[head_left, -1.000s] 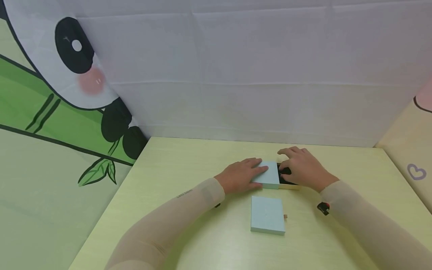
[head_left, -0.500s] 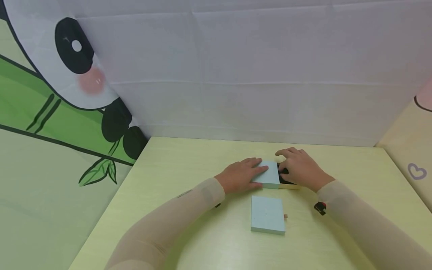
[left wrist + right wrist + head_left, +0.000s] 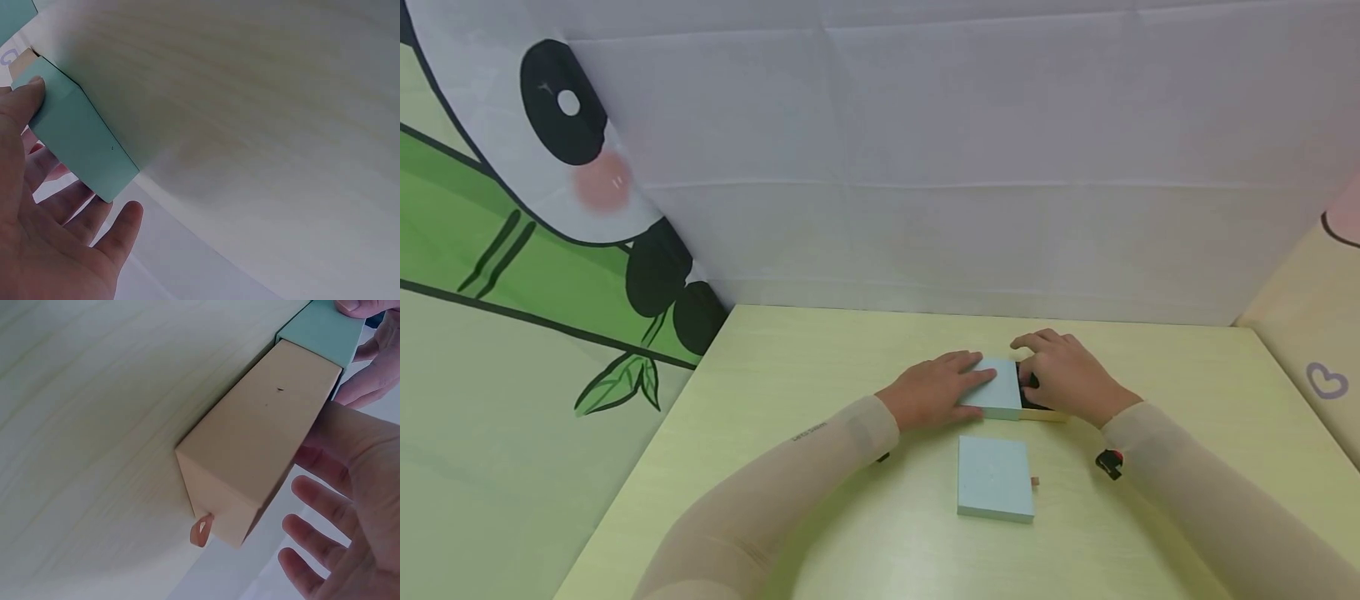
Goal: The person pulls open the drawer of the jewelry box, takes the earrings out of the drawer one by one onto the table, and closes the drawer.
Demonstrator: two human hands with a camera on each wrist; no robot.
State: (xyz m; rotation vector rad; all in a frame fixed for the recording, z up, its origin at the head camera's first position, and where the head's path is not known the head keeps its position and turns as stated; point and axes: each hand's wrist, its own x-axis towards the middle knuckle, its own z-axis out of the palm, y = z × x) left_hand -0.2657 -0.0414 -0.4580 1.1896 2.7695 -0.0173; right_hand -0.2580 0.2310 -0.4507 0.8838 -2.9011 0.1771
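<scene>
A light blue drawer box (image 3: 1003,393) lies toward the back of the table, its beige tray (image 3: 1042,415) pulled partly out to the right. My left hand (image 3: 928,392) holds the blue sleeve, thumb on the near side and fingers spread over the top to the far edge. The thumb and index finger of my right hand (image 3: 1072,377) reach into the dark inside of the tray; the other fingers stick out loosely. The tray wall hides those two tips in the right wrist view, so I cannot tell whether they pinch anything. A ribbon loop (image 3: 200,531) hangs from the tray's end.
A second light blue box (image 3: 994,477), closed, lies nearer on the table (image 3: 850,517), with a small ribbon tab (image 3: 1034,481) at its right. A pale cloth wall (image 3: 970,167) stands behind the table, with a cartoon-printed wall (image 3: 550,275) on the left.
My right hand has shifted slightly left and deeper over the tray, its thumb and index finger closer together. My left hand and both boxes have stayed in place.
</scene>
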